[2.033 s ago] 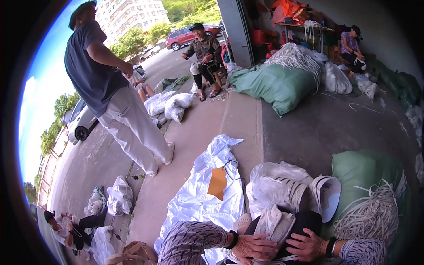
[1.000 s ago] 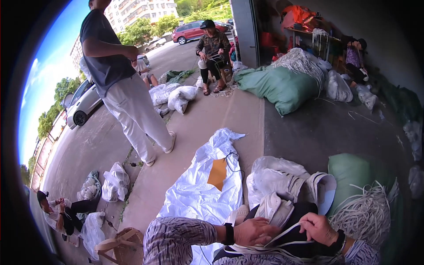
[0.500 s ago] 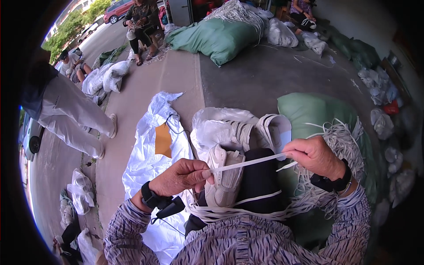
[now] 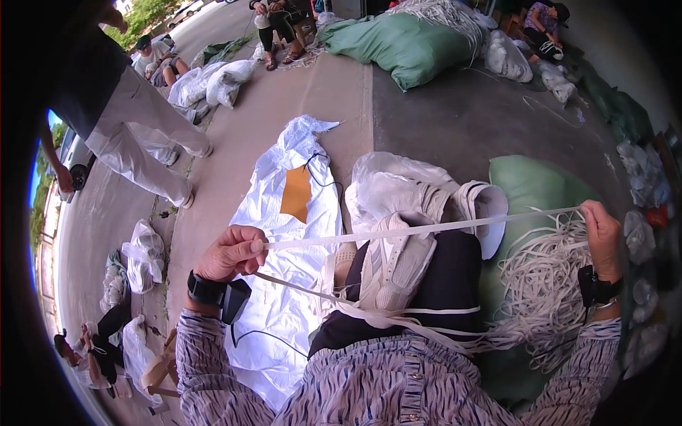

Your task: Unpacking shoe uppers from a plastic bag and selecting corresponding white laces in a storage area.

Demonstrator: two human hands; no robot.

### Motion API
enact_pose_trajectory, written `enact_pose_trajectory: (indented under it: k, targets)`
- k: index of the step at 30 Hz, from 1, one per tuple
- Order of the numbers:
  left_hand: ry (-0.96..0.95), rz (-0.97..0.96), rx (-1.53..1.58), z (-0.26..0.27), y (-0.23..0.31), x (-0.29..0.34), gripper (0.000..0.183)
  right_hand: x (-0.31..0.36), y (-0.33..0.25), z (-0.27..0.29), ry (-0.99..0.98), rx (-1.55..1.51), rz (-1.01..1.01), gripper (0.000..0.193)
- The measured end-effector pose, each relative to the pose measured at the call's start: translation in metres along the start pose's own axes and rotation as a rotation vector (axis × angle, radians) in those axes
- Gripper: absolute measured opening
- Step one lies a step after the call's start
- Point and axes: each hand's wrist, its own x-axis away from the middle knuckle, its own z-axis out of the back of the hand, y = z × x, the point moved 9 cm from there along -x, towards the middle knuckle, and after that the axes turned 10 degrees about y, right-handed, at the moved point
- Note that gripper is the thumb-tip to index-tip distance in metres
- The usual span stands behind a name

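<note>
A flat white strap (image 4: 419, 229) runs taut between my two hands above my lap. My left hand (image 4: 231, 252) pinches one end at the left, a black watch on its wrist. My right hand (image 4: 600, 231) grips the other end at the right, above a heap of loose white straps (image 4: 543, 284) lying on a green sack (image 4: 529, 188). More straps trail across my dark trousers and my pale sneaker (image 4: 398, 259).
A white plastic sheet (image 4: 284, 227) with an orange-brown patch lies on the pavement at my left. A person in white trousers (image 4: 142, 135) stands at far left. Other people sit among green and white sacks (image 4: 405, 42) farther off. Small white bags (image 4: 138, 255) lie by the curb.
My hands have drawn apart, the right one swinging far right, so the strap between them is now long and taut. The view has tilted further down onto my lap.
</note>
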Motion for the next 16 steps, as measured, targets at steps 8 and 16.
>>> enact_pose_trajectory:
  k: [8, 16]
  targets:
    - [0.338, 0.090, -0.050, 0.126, -0.012, 0.046, 0.026, 0.029, 0.091, 0.018, 0.014, 0.209, -0.100, 0.015]
    - [0.490, 0.072, -0.207, 0.181, -0.001, 0.085, 0.027, 0.073, 0.281, 0.060, 0.088, 0.272, -0.206, 0.022]
